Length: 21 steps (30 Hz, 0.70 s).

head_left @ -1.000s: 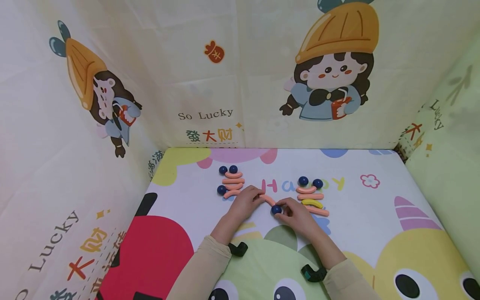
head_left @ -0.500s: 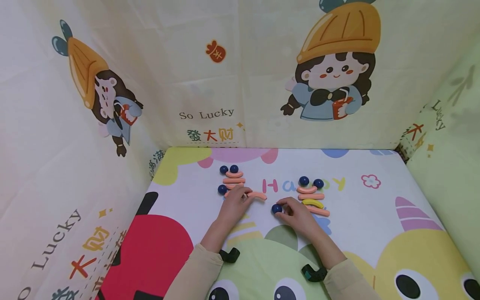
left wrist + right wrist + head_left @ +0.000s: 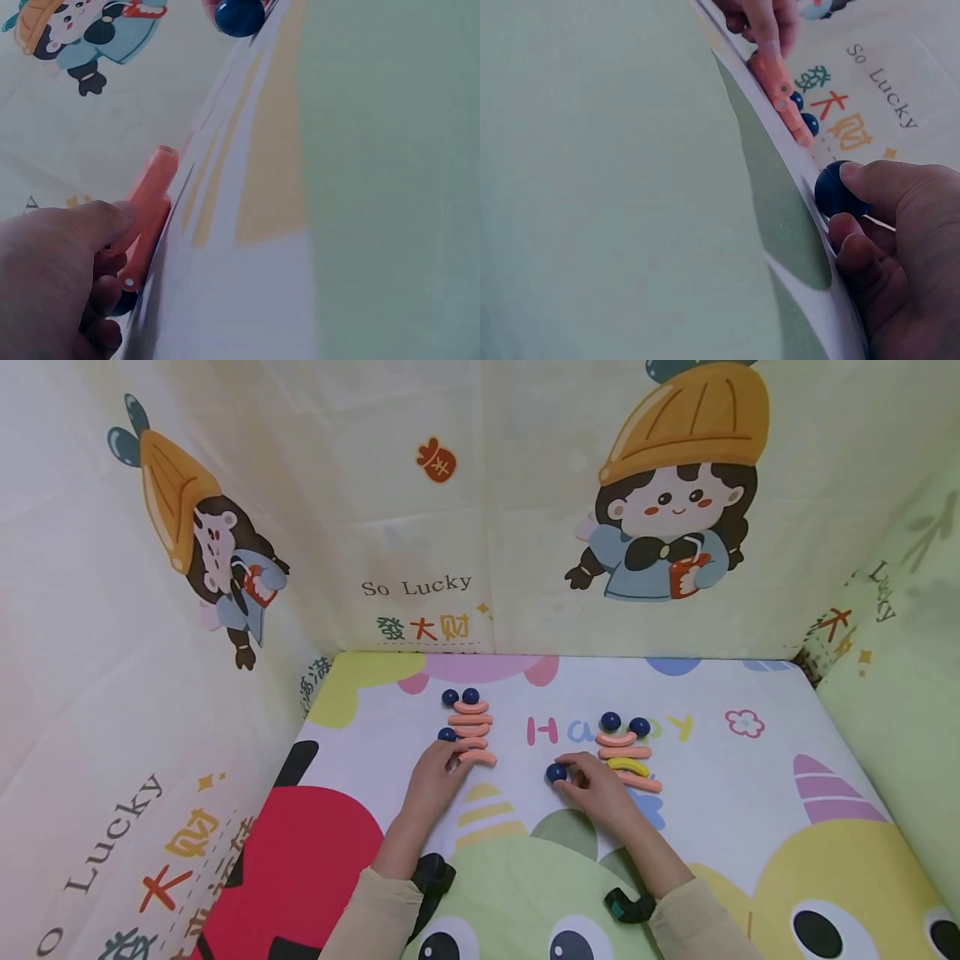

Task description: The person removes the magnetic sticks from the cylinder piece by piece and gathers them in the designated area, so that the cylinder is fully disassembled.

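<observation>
My left hand pinches a pink sausage-shaped piece between thumb and fingers. In the left wrist view, this held pink piece is tilted over another pink piece. It is at the near end of the left column, where several pink pieces lie roughly parallel. Two dark blue balls top that column, and a third blue ball sits at its left side, partly behind my fingers. My right hand pinches another dark blue ball beside the right column.
The right column has two blue balls, several pink pieces and a yellow curved piece. Printed cloth walls in the back and both sides of the patterned tabletop. Each wrist wears a black camera mount.
My left hand has carried the pink piece leftward, from beside the right hand's ball to the near end of the left column. My right hand has stayed almost still, holding its ball.
</observation>
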### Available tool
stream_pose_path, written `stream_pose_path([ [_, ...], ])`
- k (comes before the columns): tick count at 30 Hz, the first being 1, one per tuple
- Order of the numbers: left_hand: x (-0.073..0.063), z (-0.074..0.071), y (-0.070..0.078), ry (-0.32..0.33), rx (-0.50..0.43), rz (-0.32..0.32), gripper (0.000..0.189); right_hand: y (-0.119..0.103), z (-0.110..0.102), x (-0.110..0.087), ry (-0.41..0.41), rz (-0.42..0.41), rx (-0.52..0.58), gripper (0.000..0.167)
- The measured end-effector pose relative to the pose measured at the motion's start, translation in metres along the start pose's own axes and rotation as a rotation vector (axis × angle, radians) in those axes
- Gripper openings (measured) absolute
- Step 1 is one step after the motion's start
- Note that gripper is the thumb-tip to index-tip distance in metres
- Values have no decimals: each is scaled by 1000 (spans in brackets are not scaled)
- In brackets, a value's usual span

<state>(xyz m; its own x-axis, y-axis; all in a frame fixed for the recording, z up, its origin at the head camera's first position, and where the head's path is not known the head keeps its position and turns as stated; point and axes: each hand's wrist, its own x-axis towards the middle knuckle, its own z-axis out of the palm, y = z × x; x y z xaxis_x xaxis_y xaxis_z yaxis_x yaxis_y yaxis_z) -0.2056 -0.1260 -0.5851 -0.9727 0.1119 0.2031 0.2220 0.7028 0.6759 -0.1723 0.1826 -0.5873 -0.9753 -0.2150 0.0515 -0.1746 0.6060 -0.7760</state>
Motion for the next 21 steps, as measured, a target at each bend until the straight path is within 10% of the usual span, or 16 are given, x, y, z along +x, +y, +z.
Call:
stream_pose_path([
  [21,-7,0,-9,22,122,-7,30,2,2,-1,-1,-39,31,39],
])
